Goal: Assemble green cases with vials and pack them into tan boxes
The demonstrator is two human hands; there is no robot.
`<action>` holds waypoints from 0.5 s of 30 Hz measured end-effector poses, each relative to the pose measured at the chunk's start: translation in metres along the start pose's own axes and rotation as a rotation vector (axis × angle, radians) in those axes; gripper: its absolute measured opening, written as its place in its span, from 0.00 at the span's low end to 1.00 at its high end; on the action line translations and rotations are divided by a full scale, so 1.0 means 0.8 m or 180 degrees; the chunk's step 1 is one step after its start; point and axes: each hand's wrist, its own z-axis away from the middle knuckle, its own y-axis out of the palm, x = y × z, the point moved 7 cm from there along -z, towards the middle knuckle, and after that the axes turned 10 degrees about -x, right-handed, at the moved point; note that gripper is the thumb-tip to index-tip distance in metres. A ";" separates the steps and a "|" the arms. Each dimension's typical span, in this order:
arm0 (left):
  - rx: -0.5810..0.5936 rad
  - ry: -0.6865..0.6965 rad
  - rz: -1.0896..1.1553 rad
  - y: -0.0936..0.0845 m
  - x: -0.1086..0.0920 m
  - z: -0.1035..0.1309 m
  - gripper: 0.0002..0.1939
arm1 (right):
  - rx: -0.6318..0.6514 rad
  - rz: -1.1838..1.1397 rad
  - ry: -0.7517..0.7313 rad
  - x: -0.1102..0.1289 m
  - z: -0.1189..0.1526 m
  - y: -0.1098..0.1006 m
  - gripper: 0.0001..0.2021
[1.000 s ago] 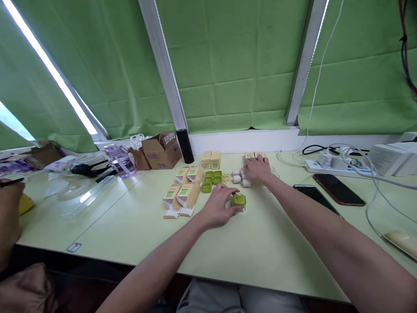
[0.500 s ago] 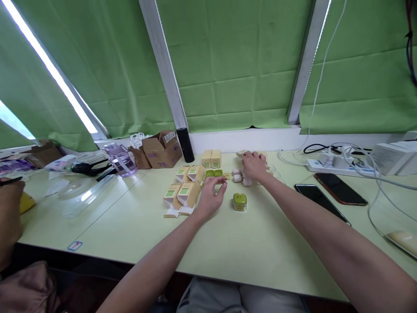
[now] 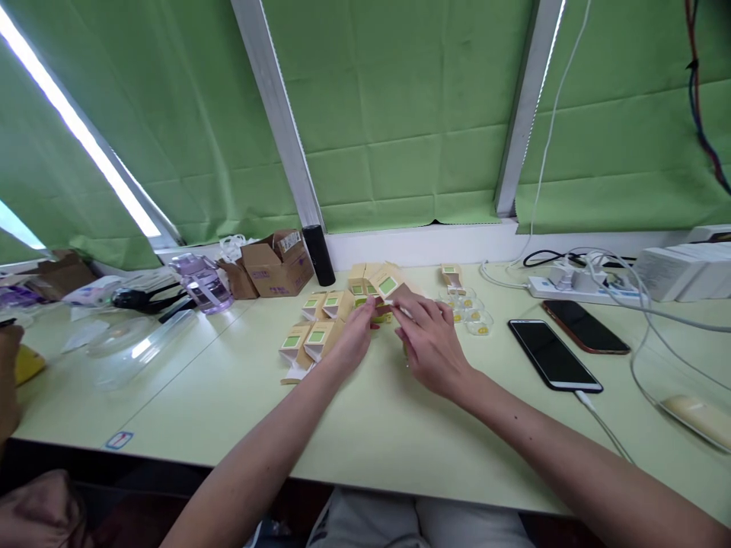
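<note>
Between both hands, at the middle of the table, a small cream box with a green square label [image 3: 388,285] is held up and tilted. My left hand [image 3: 355,333] pinches its lower left side. My right hand [image 3: 429,335] grips its lower right side with the fingertips. Several similar boxes [image 3: 320,335] with flaps hanging out stand left of my left hand. More cream boxes [image 3: 358,275] and green lids are partly hidden behind the held box. Clear little jars with yellow inside [image 3: 478,323] lie right of my right hand, and one open box [image 3: 451,278] stands behind them.
Two phones [image 3: 553,354] [image 3: 585,326], a power strip [image 3: 582,291] with cables and a mouse [image 3: 697,418] lie at the right. A cardboard box [image 3: 279,265], a black cylinder [image 3: 318,255] and a purple bottle [image 3: 202,283] stand at the back left. Another person's hand [image 3: 10,373] is at the left edge.
My right hand has come from the back right to the middle and now holds a cream box with my left hand. The pale cylinders and the green-lidded jar are no longer visible; the view has shifted slightly.
</note>
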 end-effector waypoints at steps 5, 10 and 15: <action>0.0251 -0.0300 0.0857 0.015 -0.008 -0.001 0.17 | -0.0279 -0.0278 -0.0376 0.014 0.022 -0.018 0.27; 0.0239 -0.0069 0.0826 0.023 -0.019 -0.008 0.23 | -0.0911 -0.0443 -0.0224 -0.007 0.023 -0.040 0.22; -0.0121 0.0861 0.0096 0.029 -0.029 -0.011 0.34 | -0.1411 -0.0325 0.0181 -0.045 0.022 -0.055 0.21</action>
